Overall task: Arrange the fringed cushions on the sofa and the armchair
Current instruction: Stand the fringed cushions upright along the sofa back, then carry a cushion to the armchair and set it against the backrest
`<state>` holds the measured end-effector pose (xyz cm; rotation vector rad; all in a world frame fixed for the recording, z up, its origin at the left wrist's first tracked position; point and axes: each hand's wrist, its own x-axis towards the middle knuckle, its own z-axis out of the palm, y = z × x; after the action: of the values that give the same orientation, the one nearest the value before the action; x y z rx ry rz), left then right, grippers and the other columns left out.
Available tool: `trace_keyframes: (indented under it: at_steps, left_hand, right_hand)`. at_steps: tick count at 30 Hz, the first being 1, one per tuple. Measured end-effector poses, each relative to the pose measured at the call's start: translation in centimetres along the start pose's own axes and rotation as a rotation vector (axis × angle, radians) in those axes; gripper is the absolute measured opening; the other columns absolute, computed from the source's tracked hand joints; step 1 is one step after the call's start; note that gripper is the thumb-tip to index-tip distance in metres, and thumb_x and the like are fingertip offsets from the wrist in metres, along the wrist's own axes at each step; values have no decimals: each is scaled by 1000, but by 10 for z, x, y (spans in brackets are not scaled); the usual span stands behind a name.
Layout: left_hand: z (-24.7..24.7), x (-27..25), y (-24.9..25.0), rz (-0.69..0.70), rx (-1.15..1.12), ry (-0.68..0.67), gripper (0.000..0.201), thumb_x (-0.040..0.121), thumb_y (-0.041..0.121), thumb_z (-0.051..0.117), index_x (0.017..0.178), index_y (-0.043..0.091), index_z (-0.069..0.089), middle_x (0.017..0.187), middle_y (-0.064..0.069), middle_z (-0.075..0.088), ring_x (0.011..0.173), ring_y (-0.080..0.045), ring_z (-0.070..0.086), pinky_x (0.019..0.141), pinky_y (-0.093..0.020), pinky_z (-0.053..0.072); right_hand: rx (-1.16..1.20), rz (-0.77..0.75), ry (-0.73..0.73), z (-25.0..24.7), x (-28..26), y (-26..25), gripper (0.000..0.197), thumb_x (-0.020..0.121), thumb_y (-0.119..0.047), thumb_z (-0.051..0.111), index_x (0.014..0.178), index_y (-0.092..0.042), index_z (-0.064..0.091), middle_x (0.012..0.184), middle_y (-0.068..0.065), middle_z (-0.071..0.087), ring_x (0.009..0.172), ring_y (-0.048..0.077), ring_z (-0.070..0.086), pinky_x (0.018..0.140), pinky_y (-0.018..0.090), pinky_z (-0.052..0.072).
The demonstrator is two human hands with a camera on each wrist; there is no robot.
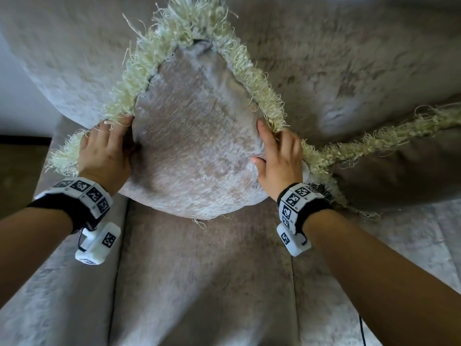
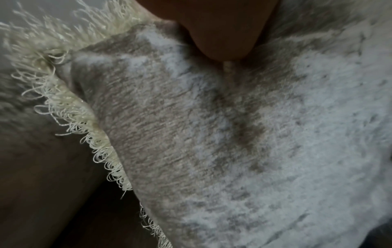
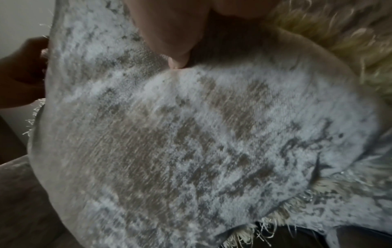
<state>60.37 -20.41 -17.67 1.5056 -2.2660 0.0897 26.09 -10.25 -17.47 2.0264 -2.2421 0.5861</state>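
A grey velvet cushion (image 1: 194, 146) with a cream fringe (image 1: 189, 23) stands on one corner on the sofa seat (image 1: 204, 283), leaning on the backrest (image 1: 336, 58). My left hand (image 1: 109, 141) grips its left corner, fingers over the fringe. My right hand (image 1: 272, 148) grips the right corner, forefinger and thumb on the front face. In the left wrist view my thumb (image 2: 222, 42) presses into the cushion (image 2: 233, 151). In the right wrist view the thumb (image 3: 169, 42) does the same on the cushion (image 3: 191, 142). A second, darker fringed cushion (image 1: 399, 171) lies to the right, its fringe touching the first.
The sofa's padded armrest (image 1: 62, 283) runs along the left, with dark floor (image 1: 17, 171) and a pale wall (image 1: 15, 96) beyond it. A thin black cable (image 1: 361, 330) hangs at the seat's front right.
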Motion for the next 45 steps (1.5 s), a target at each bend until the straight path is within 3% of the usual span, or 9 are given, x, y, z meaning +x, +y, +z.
trace_keyframes:
  at_steps: [4,9,13,16,20,26,32,38,45]
  left_hand:
    - [-18,6,19,-79,34,-56,77,78,6,68,145,22,33,126,-34,45,109,-48,47,90,-59,38]
    - [-62,3,46,-196,180,-255,80,75,8,70,146,26,37,142,-19,39,126,-45,37,100,-58,33]
    - [-115,15,61,-256,284,-585,72,90,34,55,150,36,17,156,-3,19,140,-32,19,112,-50,23]
    - [-154,33,69,-221,204,-693,61,93,41,47,149,36,23,155,-2,25,139,-31,25,111,-48,29]
    - [-197,56,77,-125,6,-688,49,99,41,39,147,31,34,143,-5,45,128,-30,42,101,-50,41]
    - [-240,75,89,32,-147,-678,42,102,38,33,144,33,37,141,-1,46,127,-26,43,100,-45,42]
    - [-265,80,94,56,-193,-516,42,102,35,35,143,31,37,139,0,48,121,-25,48,94,-43,46]
    - [-286,55,77,-13,-165,-441,41,101,40,36,141,32,41,135,1,52,119,-24,48,96,-42,44]
    - [-345,-23,53,-237,-81,-393,42,99,44,36,139,32,42,130,0,54,116,-23,51,96,-44,45]
  right_hand:
    - [-29,82,-109,-24,4,-8,95,80,-29,74,153,-38,13,152,22,16,136,43,21,113,62,24]
    - [6,95,-389,-79,5,-11,87,83,-37,68,153,-33,17,161,7,-2,147,32,-3,119,51,6]
    - [90,120,-562,-138,15,-17,69,92,-32,58,152,-31,24,162,-1,14,148,26,9,120,47,16]
    - [151,125,-589,-188,25,-30,57,94,-26,56,147,-25,36,155,2,34,142,25,27,116,43,26]
    - [216,145,-537,-248,37,-55,47,95,-25,56,141,-21,47,143,1,51,131,21,47,109,35,36]
    - [150,152,-518,-317,41,-90,38,97,-31,54,134,-21,54,133,0,58,119,19,55,101,36,45]
    - [153,185,-466,-343,33,-105,35,96,-31,56,129,-21,58,126,-1,62,113,14,57,89,23,42]
    - [163,183,-458,-341,26,-109,33,94,-34,58,125,-22,60,118,-4,63,106,13,59,93,33,50]
    - [185,-51,-448,-342,29,-128,30,93,-30,59,122,-24,63,115,-7,65,104,13,61,88,30,49]
